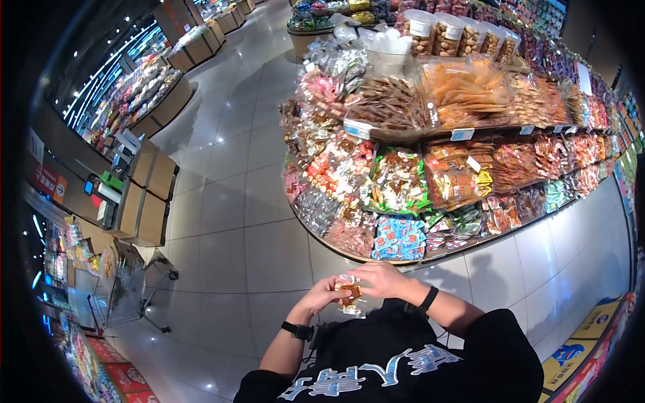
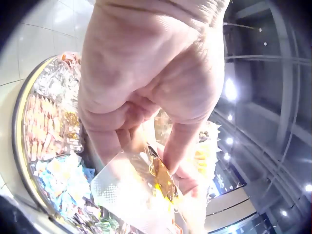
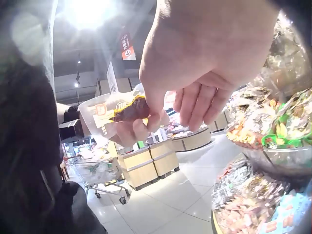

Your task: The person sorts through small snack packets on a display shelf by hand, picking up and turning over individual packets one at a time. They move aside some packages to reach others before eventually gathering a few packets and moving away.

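Both hands meet around a small clear snack packet (image 1: 351,293) with a brown piece inside, held in front of the person's body. The left hand (image 1: 322,295) pinches it with thumb and fingers from the left side. From the upper right, the right hand (image 1: 380,279) pinches the packet's edge, its other fingers loosely bent in the right wrist view. The transparent wrapper (image 2: 114,187) spreads below the left fingers in the left wrist view. Orange print and the dark brown filling (image 3: 132,110) show in the right wrist view.
A tiered, round-ended display (image 1: 336,250) of packaged snacks stands just ahead, with blue packets (image 1: 399,236) at its near edge and lidded tubs (image 1: 419,32) on top. At left are a shopping cart (image 1: 115,295) and wooden counters (image 1: 144,215). Yellow boxes (image 1: 586,339) stand at lower right.
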Action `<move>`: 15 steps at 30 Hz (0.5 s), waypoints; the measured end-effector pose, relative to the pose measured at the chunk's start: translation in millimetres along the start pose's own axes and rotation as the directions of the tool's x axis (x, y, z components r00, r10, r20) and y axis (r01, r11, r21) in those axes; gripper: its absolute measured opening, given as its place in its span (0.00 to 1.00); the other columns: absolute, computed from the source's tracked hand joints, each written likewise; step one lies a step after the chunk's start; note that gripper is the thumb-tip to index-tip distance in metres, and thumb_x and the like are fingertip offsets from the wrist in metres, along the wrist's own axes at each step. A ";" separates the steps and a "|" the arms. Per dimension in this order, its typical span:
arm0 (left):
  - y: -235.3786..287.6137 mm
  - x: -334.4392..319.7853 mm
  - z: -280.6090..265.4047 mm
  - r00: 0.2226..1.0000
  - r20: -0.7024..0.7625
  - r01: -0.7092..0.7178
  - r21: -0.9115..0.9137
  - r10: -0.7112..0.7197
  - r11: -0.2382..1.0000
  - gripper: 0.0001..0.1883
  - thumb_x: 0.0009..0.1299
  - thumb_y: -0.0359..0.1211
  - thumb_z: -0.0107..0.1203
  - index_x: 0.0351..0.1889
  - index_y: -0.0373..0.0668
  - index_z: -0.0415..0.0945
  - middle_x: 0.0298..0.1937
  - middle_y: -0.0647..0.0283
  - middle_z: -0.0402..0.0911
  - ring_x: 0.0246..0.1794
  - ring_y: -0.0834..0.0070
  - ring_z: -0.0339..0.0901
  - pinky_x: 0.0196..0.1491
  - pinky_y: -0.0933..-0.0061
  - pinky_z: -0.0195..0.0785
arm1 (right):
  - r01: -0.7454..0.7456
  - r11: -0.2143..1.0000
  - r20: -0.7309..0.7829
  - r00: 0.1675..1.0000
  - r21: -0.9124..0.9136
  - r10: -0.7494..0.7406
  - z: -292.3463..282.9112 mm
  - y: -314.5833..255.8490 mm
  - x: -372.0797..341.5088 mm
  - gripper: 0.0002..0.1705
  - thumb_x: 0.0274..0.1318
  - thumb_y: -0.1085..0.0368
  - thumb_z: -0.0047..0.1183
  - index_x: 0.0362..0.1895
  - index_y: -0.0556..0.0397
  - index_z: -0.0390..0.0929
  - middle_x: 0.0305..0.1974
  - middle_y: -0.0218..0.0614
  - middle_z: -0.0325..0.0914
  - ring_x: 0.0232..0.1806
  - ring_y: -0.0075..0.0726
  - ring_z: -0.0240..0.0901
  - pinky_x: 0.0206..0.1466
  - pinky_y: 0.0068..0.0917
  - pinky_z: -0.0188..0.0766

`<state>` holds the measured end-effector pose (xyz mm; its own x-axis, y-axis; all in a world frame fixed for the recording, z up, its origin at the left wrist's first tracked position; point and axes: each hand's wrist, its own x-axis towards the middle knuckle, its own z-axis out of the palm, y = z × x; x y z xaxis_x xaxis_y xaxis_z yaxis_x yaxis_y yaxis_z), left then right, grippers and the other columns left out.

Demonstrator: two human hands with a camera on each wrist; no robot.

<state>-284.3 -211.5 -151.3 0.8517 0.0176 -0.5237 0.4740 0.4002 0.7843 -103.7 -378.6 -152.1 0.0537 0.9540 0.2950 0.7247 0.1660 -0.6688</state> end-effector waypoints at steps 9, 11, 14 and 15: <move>66.7 99.6 41.4 0.983 -0.175 -0.044 0.029 0.049 0.999 0.10 0.76 0.33 0.60 0.49 0.37 0.80 0.42 0.67 0.85 0.40 0.83 0.82 0.46 0.78 0.76 | -0.181 0.958 0.145 0.978 0.221 0.152 -105.7 58.1 -12.0 0.50 0.49 0.63 0.63 0.77 0.47 0.56 0.66 0.55 0.69 0.65 0.60 0.70 0.67 0.46 0.70; 77.7 111.6 30.8 0.970 -0.229 -0.072 0.046 0.081 0.996 0.08 0.77 0.31 0.58 0.48 0.36 0.79 0.41 0.66 0.86 0.40 0.81 0.82 0.47 0.76 0.77 | -0.251 0.943 0.189 0.959 0.220 0.211 -114.0 73.0 -9.0 0.59 0.48 0.64 0.64 0.81 0.43 0.44 0.75 0.57 0.56 0.72 0.62 0.62 0.73 0.46 0.65; 87.2 130.1 5.9 0.955 -0.254 -0.153 0.020 0.153 0.988 0.07 0.77 0.29 0.57 0.48 0.34 0.78 0.42 0.64 0.86 0.41 0.81 0.82 0.48 0.75 0.77 | -0.312 0.874 -0.104 0.922 0.373 0.373 -105.5 120.5 6.5 0.47 0.51 0.68 0.62 0.76 0.51 0.58 0.68 0.57 0.66 0.67 0.57 0.70 0.69 0.41 0.69; 92.5 134.0 -3.0 0.951 -0.257 -0.170 0.031 0.172 0.985 0.07 0.77 0.29 0.57 0.48 0.34 0.78 0.43 0.64 0.86 0.41 0.81 0.82 0.48 0.75 0.77 | -0.380 0.851 -0.244 0.842 0.362 0.480 -100.7 140.1 18.1 0.38 0.52 0.67 0.62 0.69 0.54 0.65 0.61 0.55 0.72 0.61 0.55 0.75 0.64 0.40 0.73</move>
<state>-127.0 -169.4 -149.9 0.8342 0.3205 -0.4488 0.3294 0.3632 0.8716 68.0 -363.2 -171.7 0.5609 0.8226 0.0936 0.3473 -0.1312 -0.9285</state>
